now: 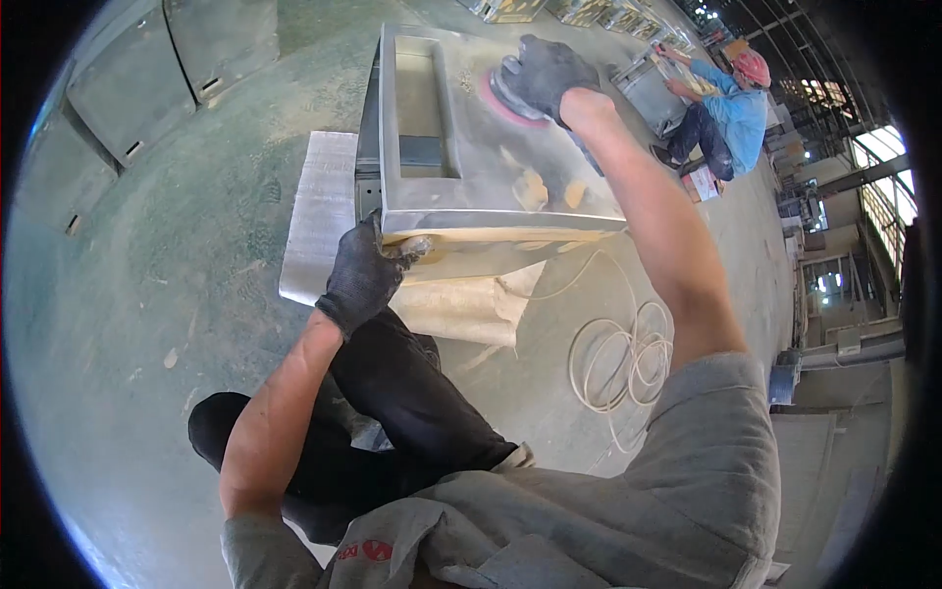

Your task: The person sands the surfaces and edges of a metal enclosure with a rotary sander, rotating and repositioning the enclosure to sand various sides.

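A grey metal cabinet with a rectangular cutout and yellowish filler patches lies in front of me. My right hand, in a dark glove, is closed over a sander whose pinkish-red pad rests on the top face. My left hand, also gloved, grips the cabinet's near left corner, its fingers wrapped at the edge. Under the cabinet lies a pale foam sheet.
A coiled pale hose lies on the floor right of the cabinet. Another person in blue with a red helmet crouches at another metal box. Grey panels stand at the upper left; more boxes line the top.
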### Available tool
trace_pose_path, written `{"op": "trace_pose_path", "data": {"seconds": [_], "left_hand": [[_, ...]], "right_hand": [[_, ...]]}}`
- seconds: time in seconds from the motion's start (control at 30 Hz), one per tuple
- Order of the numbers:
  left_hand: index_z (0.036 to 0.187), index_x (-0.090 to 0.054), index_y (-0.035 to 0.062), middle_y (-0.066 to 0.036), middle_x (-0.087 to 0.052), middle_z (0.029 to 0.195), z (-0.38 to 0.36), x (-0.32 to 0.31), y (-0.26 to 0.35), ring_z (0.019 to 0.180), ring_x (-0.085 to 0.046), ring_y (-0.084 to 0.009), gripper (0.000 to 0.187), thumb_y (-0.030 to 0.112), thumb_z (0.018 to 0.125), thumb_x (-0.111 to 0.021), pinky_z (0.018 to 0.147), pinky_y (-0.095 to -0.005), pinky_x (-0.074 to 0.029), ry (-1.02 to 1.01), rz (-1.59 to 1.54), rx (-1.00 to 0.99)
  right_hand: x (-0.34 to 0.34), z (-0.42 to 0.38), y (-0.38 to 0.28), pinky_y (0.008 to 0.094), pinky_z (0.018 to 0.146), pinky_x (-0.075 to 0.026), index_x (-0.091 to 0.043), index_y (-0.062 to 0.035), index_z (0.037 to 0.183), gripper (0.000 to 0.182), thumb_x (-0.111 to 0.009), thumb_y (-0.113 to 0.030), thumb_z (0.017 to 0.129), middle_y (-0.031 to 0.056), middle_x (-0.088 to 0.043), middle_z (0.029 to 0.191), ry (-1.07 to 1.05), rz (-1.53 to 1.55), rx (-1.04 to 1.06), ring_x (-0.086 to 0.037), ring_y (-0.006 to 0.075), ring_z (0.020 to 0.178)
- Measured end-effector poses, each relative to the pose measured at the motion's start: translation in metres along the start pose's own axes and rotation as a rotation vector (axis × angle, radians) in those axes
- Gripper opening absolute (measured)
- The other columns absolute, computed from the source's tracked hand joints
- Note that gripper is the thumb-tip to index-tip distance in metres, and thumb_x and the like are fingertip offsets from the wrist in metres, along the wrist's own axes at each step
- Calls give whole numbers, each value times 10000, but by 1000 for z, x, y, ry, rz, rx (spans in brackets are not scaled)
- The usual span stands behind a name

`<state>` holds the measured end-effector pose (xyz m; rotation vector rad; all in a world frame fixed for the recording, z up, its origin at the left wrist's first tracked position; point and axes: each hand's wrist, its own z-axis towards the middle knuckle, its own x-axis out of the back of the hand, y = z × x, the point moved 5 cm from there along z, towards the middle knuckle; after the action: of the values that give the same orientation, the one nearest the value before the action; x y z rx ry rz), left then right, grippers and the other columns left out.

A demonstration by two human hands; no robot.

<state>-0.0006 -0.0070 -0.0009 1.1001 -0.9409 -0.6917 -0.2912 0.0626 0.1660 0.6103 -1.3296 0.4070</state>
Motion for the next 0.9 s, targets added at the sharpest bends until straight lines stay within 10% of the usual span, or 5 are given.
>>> {"op": "trace_pose_path", "data": {"seconds": [0.9], "left_hand": [[1211, -644, -21, -197, -747, 1059, -2, 1, 4, 971, -722, -296, 379, 126, 897, -796, 872, -410, -561, -1, -6, 21]], "right_hand": [[5, 18, 9, 458, 990, -535, -705, -100, 1230, 486, -566, -450, 922, 179, -708, 1250, 25, 83, -15, -681, 353, 1161]]}}
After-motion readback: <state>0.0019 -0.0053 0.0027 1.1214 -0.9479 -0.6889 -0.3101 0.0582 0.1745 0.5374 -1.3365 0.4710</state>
